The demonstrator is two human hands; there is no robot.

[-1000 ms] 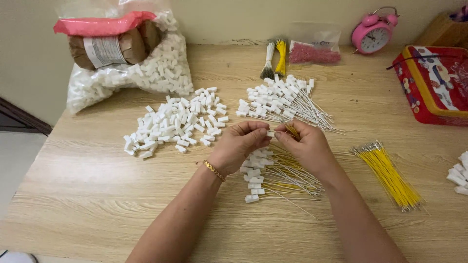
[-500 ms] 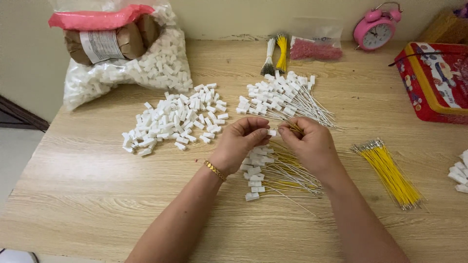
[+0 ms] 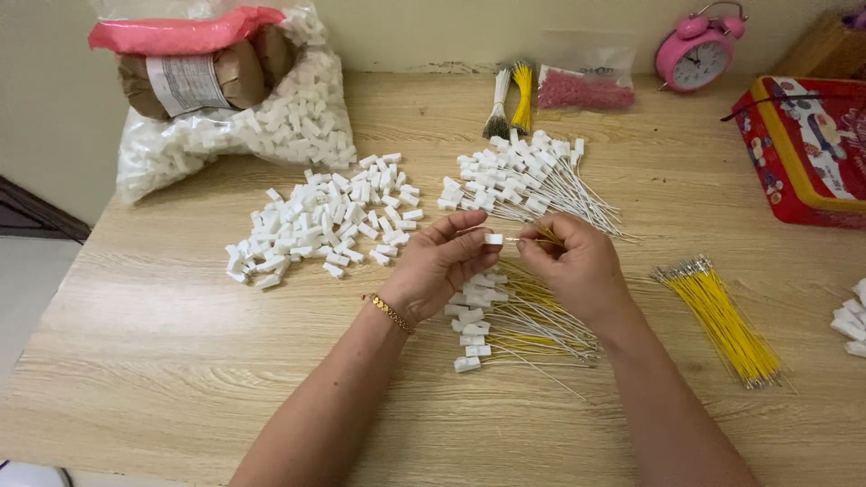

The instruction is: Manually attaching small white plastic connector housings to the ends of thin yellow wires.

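Observation:
My left hand (image 3: 439, 269) pinches a small white plastic connector (image 3: 493, 239) at its fingertips. My right hand (image 3: 577, 268) holds a thin yellow wire (image 3: 538, 236) with its end at the connector. Both hands hover above a heap of white connectors with yellow and white wires attached (image 3: 505, 317). A pile of loose white connectors (image 3: 316, 216) lies to the left. A second heap of connectors with white wires (image 3: 523, 176) lies just beyond my hands. A bundle of loose yellow wires (image 3: 719, 317) lies to the right.
A clear bag of white connectors (image 3: 225, 117) with brown rolls and a pink packet stands at the back left. Bundled white and yellow wires (image 3: 511, 97), a bag of pink parts (image 3: 585, 90), a pink alarm clock (image 3: 699, 50) and a red tin (image 3: 812, 149) line the back. The wooden table's (image 3: 135, 361) edge runs at left.
My hands have parted slightly; the white connector and the wire between the fingertips are now more exposed. Nothing else on the table has moved.

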